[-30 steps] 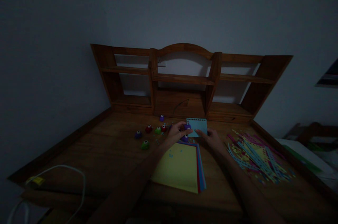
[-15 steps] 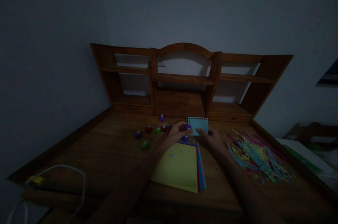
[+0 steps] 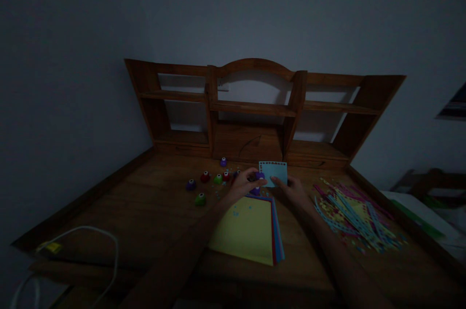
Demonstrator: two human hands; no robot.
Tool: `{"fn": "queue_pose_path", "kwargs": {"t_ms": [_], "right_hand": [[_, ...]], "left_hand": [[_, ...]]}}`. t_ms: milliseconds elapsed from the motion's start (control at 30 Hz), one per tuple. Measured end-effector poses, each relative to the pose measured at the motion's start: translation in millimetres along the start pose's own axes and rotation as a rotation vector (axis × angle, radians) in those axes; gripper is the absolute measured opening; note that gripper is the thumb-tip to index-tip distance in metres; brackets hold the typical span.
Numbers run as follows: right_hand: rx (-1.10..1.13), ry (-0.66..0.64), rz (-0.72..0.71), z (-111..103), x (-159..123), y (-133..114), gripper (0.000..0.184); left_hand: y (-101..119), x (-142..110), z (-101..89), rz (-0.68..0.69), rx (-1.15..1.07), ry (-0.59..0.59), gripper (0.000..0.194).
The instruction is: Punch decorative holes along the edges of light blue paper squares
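At the center of the frame, the left hand (image 3: 243, 184) has its fingers closed on a purple craft punch (image 3: 259, 176), while the right hand (image 3: 294, 190) pinches the light-blue card (image 3: 277, 172) set against it. Small red, green and purple punches (image 3: 200, 199) crowd the bench (image 3: 145, 202) to the left; the paper stack (image 3: 247, 231) lies just below the hands, partly under the left forearm. Cut paper strips (image 3: 349, 212) heap at lower right. The left hand hides some punches, and dimness blurs the punch's slot.
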State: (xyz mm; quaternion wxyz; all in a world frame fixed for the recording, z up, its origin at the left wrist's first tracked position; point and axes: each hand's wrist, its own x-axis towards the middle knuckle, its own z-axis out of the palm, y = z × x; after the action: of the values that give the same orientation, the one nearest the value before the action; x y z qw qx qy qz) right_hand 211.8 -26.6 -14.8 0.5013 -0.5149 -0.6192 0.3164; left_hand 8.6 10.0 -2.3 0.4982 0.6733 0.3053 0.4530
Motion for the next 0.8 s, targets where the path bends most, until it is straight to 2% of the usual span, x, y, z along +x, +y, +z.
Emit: {"fn": "queue_pose_path", "kwargs": {"t_ms": [367,800], "right_hand": [[0.039,0.038,0.011,0.9,1.0,5.6,0.046],[0.012,0.010,0.009,0.5,2.8,7.5,0.049]], "left_hand": [[2.4,-0.3,0.0,0.009,0.013,-0.029,0.032],[0.8,0.2,0.3,0.025,-0.003,-0.010,0.031]]}}
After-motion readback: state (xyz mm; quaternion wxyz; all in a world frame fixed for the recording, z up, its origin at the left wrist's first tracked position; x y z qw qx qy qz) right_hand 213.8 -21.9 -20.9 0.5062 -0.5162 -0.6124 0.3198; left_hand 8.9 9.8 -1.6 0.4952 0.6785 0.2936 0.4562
